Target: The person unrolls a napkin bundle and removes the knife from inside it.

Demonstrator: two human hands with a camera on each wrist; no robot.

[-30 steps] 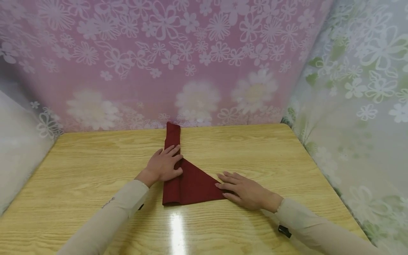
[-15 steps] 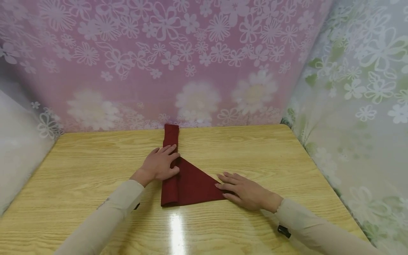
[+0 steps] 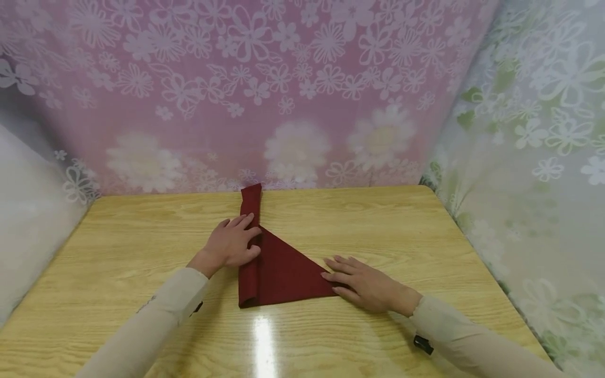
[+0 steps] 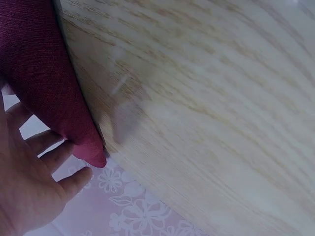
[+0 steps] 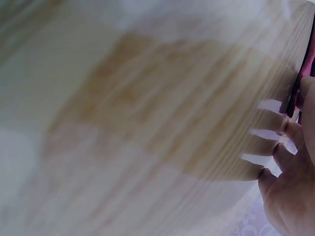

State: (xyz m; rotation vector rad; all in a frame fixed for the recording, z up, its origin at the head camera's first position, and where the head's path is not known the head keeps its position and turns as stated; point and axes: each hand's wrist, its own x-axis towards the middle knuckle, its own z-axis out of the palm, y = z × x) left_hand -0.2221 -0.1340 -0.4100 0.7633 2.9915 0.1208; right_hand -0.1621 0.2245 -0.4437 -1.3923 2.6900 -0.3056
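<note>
A dark red cloth (image 3: 290, 275) lies on the wooden table, its flat part shaped like a triangle that narrows to the right. Along its left side runs a rolled or folded strip (image 3: 250, 202) that reaches back to the far table edge. My left hand (image 3: 230, 243) rests on the strip's middle with fingers spread and extended. In the left wrist view the cloth (image 4: 44, 64) rises above the tabletop beside those fingers. At the triangle's right tip, my right hand (image 3: 371, 283) presses with straight fingers and covers the corner. Only a sliver of cloth (image 5: 309, 64) shows in the right wrist view.
The light wooden table (image 3: 142, 236) ends against a pink flowered backdrop (image 3: 212, 131). A pale flowered sheet (image 3: 529, 199) hangs at the right, and a whitish sheet (image 3: 28, 226) stands at the left. A glare spot lies on the tabletop near the front.
My left hand has shifted a little to the left along with the rolled strip, so more of the flat triangle shows. The right hand has stayed at the tip.
</note>
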